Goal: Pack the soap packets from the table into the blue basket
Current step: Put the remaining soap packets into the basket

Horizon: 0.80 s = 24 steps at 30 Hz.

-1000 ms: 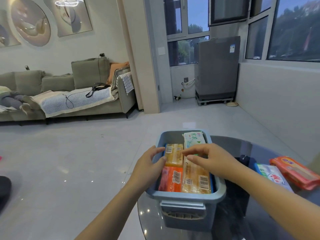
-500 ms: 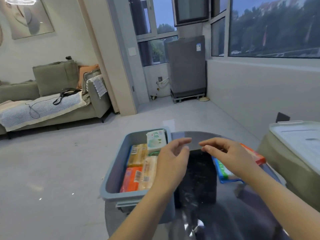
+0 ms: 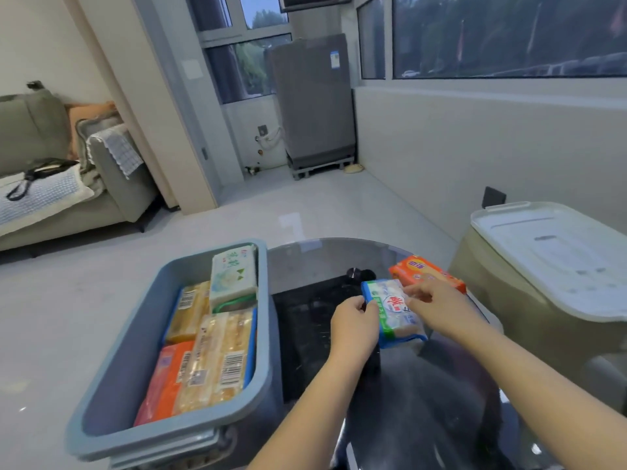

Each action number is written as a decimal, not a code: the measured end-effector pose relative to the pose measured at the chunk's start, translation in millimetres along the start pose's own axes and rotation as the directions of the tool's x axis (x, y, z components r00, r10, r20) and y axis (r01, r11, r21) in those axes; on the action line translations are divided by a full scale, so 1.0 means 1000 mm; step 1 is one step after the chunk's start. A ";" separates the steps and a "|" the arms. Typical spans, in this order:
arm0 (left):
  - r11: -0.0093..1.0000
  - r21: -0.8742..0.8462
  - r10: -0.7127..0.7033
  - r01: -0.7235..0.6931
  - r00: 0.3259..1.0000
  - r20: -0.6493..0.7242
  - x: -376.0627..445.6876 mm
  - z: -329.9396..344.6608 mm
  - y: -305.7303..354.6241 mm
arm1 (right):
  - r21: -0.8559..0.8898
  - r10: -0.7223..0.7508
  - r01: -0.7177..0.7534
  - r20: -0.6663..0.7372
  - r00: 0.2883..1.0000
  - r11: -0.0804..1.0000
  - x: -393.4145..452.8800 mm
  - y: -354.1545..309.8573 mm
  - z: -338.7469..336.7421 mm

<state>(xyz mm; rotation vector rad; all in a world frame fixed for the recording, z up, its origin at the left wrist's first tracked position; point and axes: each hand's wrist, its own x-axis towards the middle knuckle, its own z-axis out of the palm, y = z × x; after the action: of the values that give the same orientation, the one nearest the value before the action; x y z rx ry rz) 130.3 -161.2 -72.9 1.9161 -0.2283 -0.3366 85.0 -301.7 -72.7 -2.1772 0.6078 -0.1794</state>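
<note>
Pinching white soap packet [image 3: 393, 310] at both ends, left hand [image 3: 354, 325], right hand [image 3: 441, 308] | risk: slipping from fingertip pinch before reaching blue basket [image 3: 135, 337] | risk: catching orange packet [image 3: 425, 271] lying just behind

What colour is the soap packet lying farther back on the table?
Orange, with a yellowish label, seen in the head view.

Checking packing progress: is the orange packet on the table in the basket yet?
Out. The orange packet lies on the glass table, right of the blue basket.
</note>
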 end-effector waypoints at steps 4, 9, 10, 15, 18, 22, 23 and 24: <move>0.994 0.067 -0.089 0.088 0.996 0.008 0.022 0.018 -0.019 | -0.020 0.096 -0.095 0.064 0.993 0.995 0.012 0.009 0.004; 0.991 -0.113 -0.072 0.069 0.997 -0.021 0.027 0.033 -0.020 | 0.147 0.171 -0.186 0.110 0.979 0.971 0.022 0.016 0.012; 0.981 -0.180 -0.083 0.075 0.996 -0.036 0.027 0.034 -0.020 | 0.197 0.187 -0.205 0.106 0.977 0.959 0.023 0.017 0.013; 0.919 -0.383 -0.126 0.089 0.989 -0.073 0.031 0.034 -0.015 | 0.322 0.165 -0.189 0.100 0.981 0.928 0.027 0.016 0.011; 0.865 -0.491 -0.151 0.102 0.987 -0.060 0.032 0.031 -0.012 | 0.231 0.055 -0.033 -0.088 0.995 0.972 0.035 0.019 0.002; 0.800 -0.591 -0.177 0.103 0.982 -0.069 0.032 0.027 -0.011 | -0.308 -0.060 -0.041 -0.311 0.949 0.950 0.053 0.035 -0.009; 0.799 -0.592 -0.177 0.099 0.981 -0.075 0.033 0.026 -0.011 | -0.370 -0.040 -0.068 -0.279 0.960 0.926 0.057 0.038 -0.009; 0.801 -0.591 -0.178 0.098 0.981 -0.078 0.033 0.025 -0.011 | -0.396 -0.007 -0.090 -0.237 0.972 0.914 0.060 0.042 -0.008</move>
<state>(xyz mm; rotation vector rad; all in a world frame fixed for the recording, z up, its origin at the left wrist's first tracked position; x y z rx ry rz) 152.8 -189.4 -96.0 1.3300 0.1027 -0.3314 119.9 -358.1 -104.7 -2.5613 0.8895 -0.3134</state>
